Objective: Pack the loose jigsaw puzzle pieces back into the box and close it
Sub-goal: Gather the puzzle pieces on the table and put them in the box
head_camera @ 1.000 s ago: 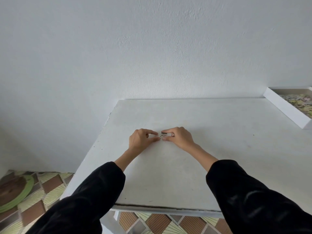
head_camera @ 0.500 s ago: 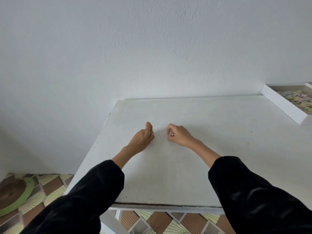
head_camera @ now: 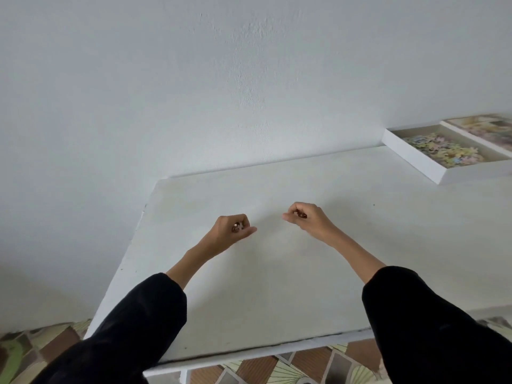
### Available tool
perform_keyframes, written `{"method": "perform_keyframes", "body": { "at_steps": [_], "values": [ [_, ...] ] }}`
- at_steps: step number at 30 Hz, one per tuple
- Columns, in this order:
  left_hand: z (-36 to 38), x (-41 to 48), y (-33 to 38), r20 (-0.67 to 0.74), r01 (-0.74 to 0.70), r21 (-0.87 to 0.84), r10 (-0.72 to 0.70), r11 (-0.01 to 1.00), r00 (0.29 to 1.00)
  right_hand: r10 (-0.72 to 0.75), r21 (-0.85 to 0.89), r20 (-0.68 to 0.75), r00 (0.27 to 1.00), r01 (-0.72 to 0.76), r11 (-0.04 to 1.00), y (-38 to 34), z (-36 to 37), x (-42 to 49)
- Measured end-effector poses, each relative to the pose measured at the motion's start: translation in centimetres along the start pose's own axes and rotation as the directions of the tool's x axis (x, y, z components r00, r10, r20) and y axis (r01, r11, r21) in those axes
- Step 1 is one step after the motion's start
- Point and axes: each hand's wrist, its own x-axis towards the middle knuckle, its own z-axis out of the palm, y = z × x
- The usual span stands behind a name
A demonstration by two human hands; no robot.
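My left hand [head_camera: 228, 231] hovers over the middle of the white table [head_camera: 277, 286], fingers curled round a small puzzle piece [head_camera: 237, 226] that shows between thumb and fingers. My right hand [head_camera: 307, 217] is a short way to its right, also curled, pinching a dark puzzle piece [head_camera: 301, 215]. The open white box [head_camera: 412, 157] sits at the table's far right corner with a heap of pastel pieces [head_camera: 443, 149] inside. Its lid [head_camera: 484, 131], printed with a picture, lies just beyond it.
A plain white wall rises behind the table. The table's left and near edges drop to a patterned tile floor [head_camera: 41, 350]. My black sleeves cover the lower corners of the view.
My hands met at one spot on the table, pinched up pieces, then lifted and drew apart. The view has swung right, showing more of the box and its lid.
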Motion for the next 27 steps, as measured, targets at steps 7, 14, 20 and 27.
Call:
{"method": "perform_keyframes", "body": {
  "at_steps": [7,14,20,27],
  "values": [
    [4.4,4.9,5.8,0.059,-0.109,-0.014,0.109,0.994,0.992,-0.006,-0.072,-0.011,1.0,0.005,0.997,2.8,-7.2,-1.5],
    [11.3,11.3,12.8,0.117,-0.209,-0.047,0.213,0.977,0.97,-0.005,-0.158,-0.036,0.999,-0.001,0.987,6.6,-17.3,-2.8],
    [17.5,16.3,18.3,0.099,-0.242,-0.117,0.254,0.963,0.962,-0.018,-0.182,-0.128,0.992,-0.006,0.983,9.7,-26.7,-4.0],
    [22.6,21.2,23.6,0.067,-0.317,-0.113,0.325,0.942,0.943,-0.027,-0.203,-0.169,0.985,-0.008,0.979,11.9,-34.2,-4.1]
  ]
}}
